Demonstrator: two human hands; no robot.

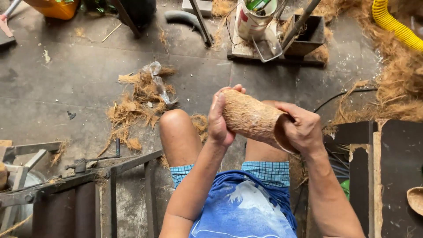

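A brown, fibrous coconut shell piece [252,118] is held over my knees in the middle of the head view, curved like a half tube with its open end to the right. My left hand [219,120] wraps its left end, fingers over the top. My right hand [302,128] grips the rim at the open right end, thumb over the edge. I sit with bare knees, a blue shirt and checked shorts below.
Loose coconut fibre [136,105] lies on the concrete floor at the left, with a bigger heap [396,83] at the right. A metal frame machine [79,176] stands at lower left, dark boards [387,167] at lower right, a yellow hose [396,26] and a bucket [253,17] at the top.
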